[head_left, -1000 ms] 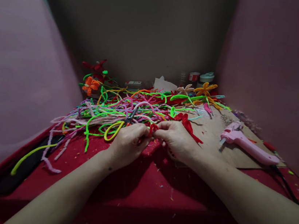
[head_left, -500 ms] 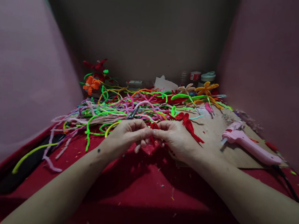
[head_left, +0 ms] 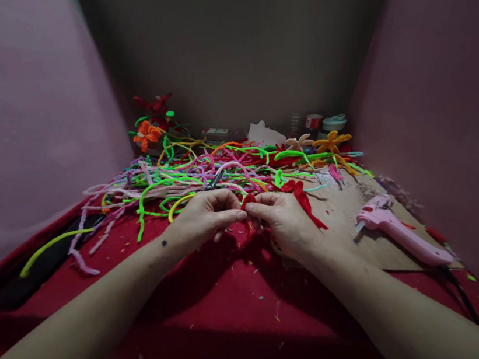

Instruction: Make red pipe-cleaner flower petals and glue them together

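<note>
A small loop of red pipe cleaner (head_left: 249, 200) is pinched between the thumb and forefinger of my right hand (head_left: 289, 221). My left hand (head_left: 211, 214) closes on the same piece from the other side, its thumb tip right against the red. A thin dark end pokes out below the left fingers. Part of the red piece is hidden behind the fingertips. Just behind my right hand lie looped red pipe-cleaner petals (head_left: 304, 203). Beyond my left hand, dark-handled scissors or a similar tool (head_left: 214, 180) rest on the pile of coloured pipe cleaners (head_left: 173, 179).
A pink hot glue gun (head_left: 409, 234) lies on a tan board (head_left: 371, 250) at the right, its black cord trailing off. Orange pipe-cleaner flowers (head_left: 147, 136) stand at the back, with a lidded container (head_left: 334, 122). Red cloth (head_left: 249, 304) covers the table, dotted with scraps.
My left fingers have shifted slightly and their tips have drawn a little apart from the right ones. The red loop now shows higher, above the right thumb. Nothing else has moved.
</note>
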Demonstrator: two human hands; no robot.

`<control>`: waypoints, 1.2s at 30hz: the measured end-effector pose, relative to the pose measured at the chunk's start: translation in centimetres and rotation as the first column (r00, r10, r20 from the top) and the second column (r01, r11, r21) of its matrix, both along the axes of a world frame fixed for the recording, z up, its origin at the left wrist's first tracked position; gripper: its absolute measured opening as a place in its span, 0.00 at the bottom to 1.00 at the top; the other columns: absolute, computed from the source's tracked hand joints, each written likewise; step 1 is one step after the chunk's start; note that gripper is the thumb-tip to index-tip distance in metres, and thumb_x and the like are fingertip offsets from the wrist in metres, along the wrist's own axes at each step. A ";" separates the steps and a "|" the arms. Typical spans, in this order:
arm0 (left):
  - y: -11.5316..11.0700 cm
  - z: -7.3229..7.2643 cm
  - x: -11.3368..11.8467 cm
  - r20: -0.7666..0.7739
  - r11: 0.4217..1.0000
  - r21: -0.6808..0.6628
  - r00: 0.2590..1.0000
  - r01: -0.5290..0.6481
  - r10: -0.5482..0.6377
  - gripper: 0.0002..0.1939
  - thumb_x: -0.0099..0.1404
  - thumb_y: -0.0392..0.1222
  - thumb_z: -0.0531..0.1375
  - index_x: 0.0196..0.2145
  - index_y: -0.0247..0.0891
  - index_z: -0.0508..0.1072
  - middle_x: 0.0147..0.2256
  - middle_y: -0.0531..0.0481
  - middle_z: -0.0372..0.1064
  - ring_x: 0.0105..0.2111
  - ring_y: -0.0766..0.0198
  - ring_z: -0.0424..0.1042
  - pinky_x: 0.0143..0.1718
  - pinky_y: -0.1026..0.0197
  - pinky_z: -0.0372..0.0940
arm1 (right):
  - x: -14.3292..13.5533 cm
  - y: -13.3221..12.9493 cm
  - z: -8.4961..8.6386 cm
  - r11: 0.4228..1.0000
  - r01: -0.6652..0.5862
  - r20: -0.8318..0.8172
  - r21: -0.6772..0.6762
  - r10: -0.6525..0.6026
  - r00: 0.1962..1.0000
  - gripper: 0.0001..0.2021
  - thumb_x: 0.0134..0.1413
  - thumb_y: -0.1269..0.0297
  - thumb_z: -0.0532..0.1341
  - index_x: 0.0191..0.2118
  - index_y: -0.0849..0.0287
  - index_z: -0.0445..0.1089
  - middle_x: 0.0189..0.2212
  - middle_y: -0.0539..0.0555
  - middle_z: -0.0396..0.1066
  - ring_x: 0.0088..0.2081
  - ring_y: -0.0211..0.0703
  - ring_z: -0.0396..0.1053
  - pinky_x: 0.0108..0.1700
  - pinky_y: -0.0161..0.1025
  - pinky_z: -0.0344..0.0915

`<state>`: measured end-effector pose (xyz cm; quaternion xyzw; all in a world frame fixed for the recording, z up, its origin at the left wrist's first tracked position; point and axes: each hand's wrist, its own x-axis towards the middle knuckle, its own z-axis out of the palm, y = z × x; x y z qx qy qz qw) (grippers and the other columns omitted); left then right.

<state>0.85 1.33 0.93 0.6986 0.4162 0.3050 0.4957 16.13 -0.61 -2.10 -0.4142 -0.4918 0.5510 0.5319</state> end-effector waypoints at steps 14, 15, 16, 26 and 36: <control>0.6 -1.7 0.7 0.321 0.912 -0.345 0.941 0.221 -0.106 0.10 0.55 0.37 0.62 0.32 0.34 0.64 0.21 0.55 0.68 0.13 0.73 0.64 0.11 0.71 0.62 | -0.2 -0.3 1.0 0.998 0.052 -0.184 0.029 -0.046 0.982 0.05 0.39 0.67 0.64 0.23 0.63 0.67 0.19 0.47 0.66 0.19 0.31 0.61 0.22 0.31 0.57; 0.4 -1.7 0.7 0.296 0.921 -0.323 0.948 0.216 -0.119 0.11 0.54 0.37 0.62 0.33 0.35 0.63 0.21 0.55 0.68 0.13 0.72 0.65 0.11 0.70 0.62 | -0.2 -0.2 0.9 0.998 0.057 -0.177 0.024 -0.052 0.983 0.06 0.40 0.66 0.64 0.22 0.63 0.67 0.18 0.47 0.66 0.18 0.31 0.61 0.21 0.31 0.57; 0.3 -1.6 0.7 0.269 0.930 -0.300 0.954 0.211 -0.130 0.11 0.54 0.37 0.63 0.33 0.35 0.63 0.21 0.56 0.68 0.13 0.71 0.66 0.12 0.69 0.63 | 0.0 -0.1 0.8 0.997 0.068 -0.162 0.021 -0.064 0.985 0.07 0.41 0.65 0.63 0.22 0.63 0.68 0.18 0.48 0.66 0.18 0.30 0.60 0.20 0.31 0.56; -0.4 -0.7 0.2 0.163 0.960 -0.208 0.974 0.189 -0.156 0.09 0.54 0.40 0.62 0.32 0.35 0.66 0.22 0.55 0.67 0.14 0.72 0.65 0.11 0.70 0.61 | 0.6 0.2 0.5 0.989 0.125 -0.090 0.086 -0.117 0.989 0.10 0.43 0.62 0.63 0.20 0.63 0.67 0.15 0.46 0.63 0.17 0.29 0.54 0.19 0.32 0.50; 0.0 -0.4 -0.1 0.040 0.977 -0.150 0.988 0.151 -0.147 0.08 0.57 0.42 0.60 0.31 0.34 0.67 0.19 0.56 0.65 0.12 0.76 0.59 0.12 0.73 0.52 | 0.5 0.2 0.5 0.987 0.139 -0.086 0.076 -0.133 0.987 0.09 0.43 0.64 0.63 0.20 0.62 0.66 0.15 0.45 0.61 0.17 0.29 0.53 0.20 0.32 0.49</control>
